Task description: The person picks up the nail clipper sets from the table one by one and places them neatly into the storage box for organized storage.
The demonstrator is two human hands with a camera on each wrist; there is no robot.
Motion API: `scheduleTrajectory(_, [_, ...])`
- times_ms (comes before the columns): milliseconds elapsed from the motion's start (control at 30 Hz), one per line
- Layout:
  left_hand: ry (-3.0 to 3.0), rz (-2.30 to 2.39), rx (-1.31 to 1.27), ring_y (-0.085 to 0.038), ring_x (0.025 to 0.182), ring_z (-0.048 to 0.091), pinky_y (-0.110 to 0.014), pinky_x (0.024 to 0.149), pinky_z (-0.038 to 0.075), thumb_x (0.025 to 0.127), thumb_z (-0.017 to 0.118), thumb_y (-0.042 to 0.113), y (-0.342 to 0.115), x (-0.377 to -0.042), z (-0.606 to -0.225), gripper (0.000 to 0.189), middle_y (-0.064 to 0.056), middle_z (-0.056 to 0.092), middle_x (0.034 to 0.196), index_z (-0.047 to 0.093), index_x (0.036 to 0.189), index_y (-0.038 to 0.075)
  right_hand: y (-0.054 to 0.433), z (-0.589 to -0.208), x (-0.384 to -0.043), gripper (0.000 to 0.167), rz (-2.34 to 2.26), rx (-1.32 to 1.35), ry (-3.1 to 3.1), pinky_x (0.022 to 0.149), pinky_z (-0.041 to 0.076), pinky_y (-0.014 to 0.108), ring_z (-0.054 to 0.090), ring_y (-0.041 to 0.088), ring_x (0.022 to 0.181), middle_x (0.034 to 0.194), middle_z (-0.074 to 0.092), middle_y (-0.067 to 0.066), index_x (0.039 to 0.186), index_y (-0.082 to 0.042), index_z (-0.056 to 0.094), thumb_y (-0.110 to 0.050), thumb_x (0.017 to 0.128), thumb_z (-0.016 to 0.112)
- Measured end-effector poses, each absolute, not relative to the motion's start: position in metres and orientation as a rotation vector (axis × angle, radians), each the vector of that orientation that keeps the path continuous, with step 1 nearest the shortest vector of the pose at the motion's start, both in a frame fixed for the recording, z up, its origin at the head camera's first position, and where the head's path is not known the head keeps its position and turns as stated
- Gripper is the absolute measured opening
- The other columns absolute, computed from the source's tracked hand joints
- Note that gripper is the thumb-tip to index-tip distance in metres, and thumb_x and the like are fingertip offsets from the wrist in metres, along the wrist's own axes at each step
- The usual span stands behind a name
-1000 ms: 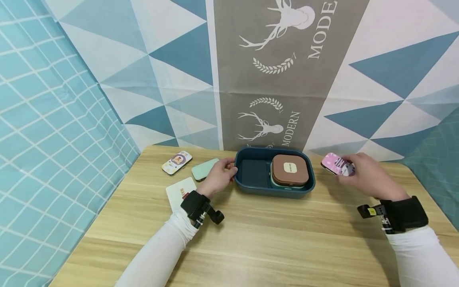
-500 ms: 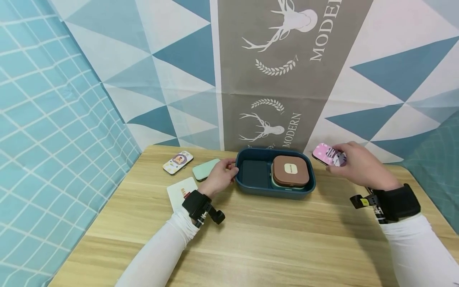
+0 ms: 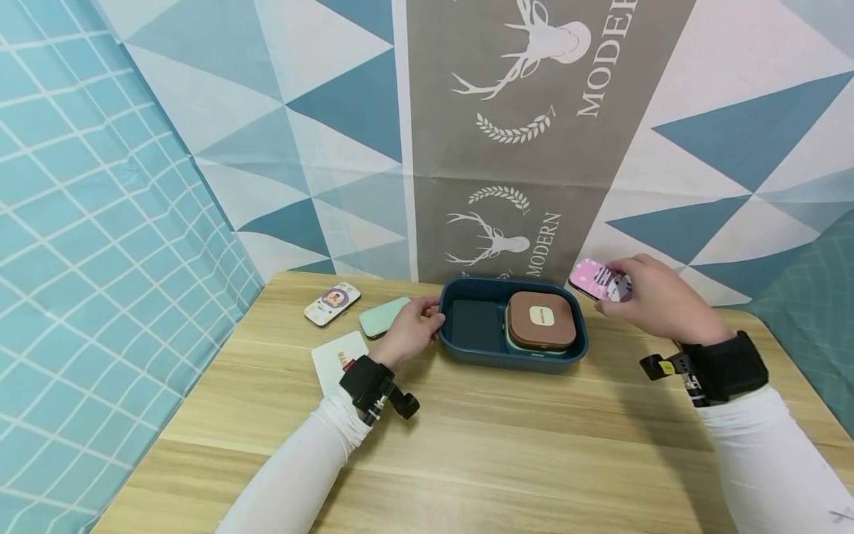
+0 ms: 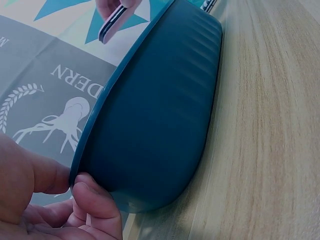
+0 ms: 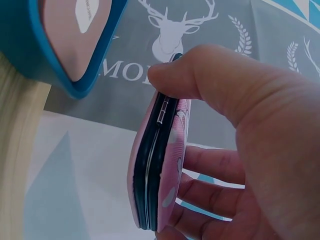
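Note:
My left hand (image 3: 408, 332) pinches the left rim of a dark blue plastic bin (image 3: 507, 359), with thumb and fingers on either side of the wall in the left wrist view. Inside the bin, a brown rounded-square case (image 3: 560, 326) with a cream label lies on a pale green one at the right. A flat dark item (image 3: 474, 324) fills the left part. Off the bin's right end, my right hand (image 3: 657, 297) grips a slim pink compact case (image 3: 596, 279) above the table. Its hinged edge and dark rims show closed in the right wrist view, thumb at the edge.
Left of the bin lie a white patterned case (image 3: 332, 304), a mint green case (image 3: 383, 317) and a cream square (image 3: 338, 359) with lettering, partly under my left wrist. A patterned cloth wall (image 3: 353, 215) stands right behind the wooden table (image 3: 494, 445).
My right hand has carried the pink compact case left and slightly up, close to the bin's right end. The left hand keeps its hold on the rim, and the bin stays put.

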State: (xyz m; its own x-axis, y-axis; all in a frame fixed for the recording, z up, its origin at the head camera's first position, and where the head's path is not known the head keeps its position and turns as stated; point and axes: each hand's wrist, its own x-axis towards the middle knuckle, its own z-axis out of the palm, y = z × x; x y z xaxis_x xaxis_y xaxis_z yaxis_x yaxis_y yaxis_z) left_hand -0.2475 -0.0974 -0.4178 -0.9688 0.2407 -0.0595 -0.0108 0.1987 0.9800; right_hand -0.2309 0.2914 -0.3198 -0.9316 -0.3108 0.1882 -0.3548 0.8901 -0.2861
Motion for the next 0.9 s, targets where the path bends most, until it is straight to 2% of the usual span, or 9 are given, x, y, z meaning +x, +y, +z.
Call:
scheduleTrajectory(467, [2.264,1.858,0.229,-0.02,0.075,0.054,-0.03,0.066,0.046,0.111,0.052,0.002,-0.097,-0.246,-0.415,0.046,-0.009,0.051,0.101,0.045,0.156,-0.006,0.27,-0.312,-0.241,0.063,0.527,0.556,-2.93,0.083,0.049,0.049,0.054,0.035,0.101,0.125,0.059,0.027,0.138,0.01,0.059,-0.025,0.092,0.083])
scheduleTrajectory(667, [2.265,1.858,0.233,-0.019,0.074,0.054,-0.028,0.065,0.047,0.111,0.052,0.003,-0.098,-0.245,-0.415,0.046,-0.009,0.052,0.1,0.045,0.156,-0.007,0.258,-0.31,-0.245,0.063,0.531,0.621,-2.917,0.08,0.049,0.046,0.055,0.035,0.098,0.125,0.058,0.029,0.138,0.013,0.058,-0.023,0.091,0.081])
scheduleTrajectory(900, [2.259,1.861,0.24,-0.018,0.073,0.053,-0.029,0.065,0.047,0.112,0.051,0.003,-0.099,-0.245,-0.416,0.046,-0.01,0.052,0.1,0.044,0.156,-0.007,0.244,-0.309,-0.25,0.061,0.532,0.664,-2.897,0.077,0.048,0.043,0.055,0.032,0.094,0.122,0.059,0.026,0.138,0.011,0.059,-0.02,0.09,0.081])
